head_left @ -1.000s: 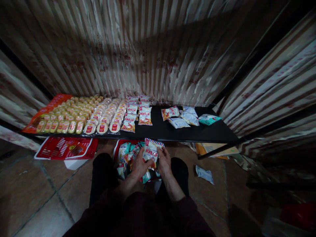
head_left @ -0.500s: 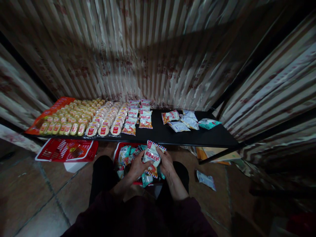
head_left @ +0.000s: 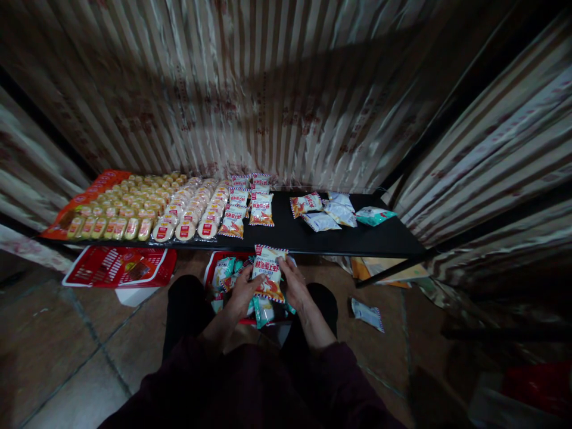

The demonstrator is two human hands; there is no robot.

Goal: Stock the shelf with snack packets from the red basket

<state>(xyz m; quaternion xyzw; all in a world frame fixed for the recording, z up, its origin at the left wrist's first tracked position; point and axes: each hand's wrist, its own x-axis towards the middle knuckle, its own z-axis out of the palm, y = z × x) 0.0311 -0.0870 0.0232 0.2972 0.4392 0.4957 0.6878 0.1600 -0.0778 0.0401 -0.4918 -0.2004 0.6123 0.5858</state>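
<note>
Both my hands hold one white and red snack packet (head_left: 267, 273) upright over a red box of packets (head_left: 229, 275) on the floor between my knees. My left hand (head_left: 241, 292) grips the packet's left edge, fingers closed on it. Its right edge is pinched by my right hand (head_left: 291, 282). Just beyond the packet is the front edge of a low black shelf (head_left: 313, 238). On that shelf lie rows of the same packets (head_left: 250, 205) and many round yellow cakes in clear wrappers (head_left: 147, 208).
Several loose packets (head_left: 333, 211), one teal, lie on the shelf's right part. A red box lid (head_left: 118, 266) sits on the floor at left, one stray packet (head_left: 367, 314) on the tiles at right, cardboard (head_left: 384, 271) under the shelf. Striped curtains hang all around.
The packet has turned from tilted to upright and come slightly left, both hands still on it. The view has shifted a little.
</note>
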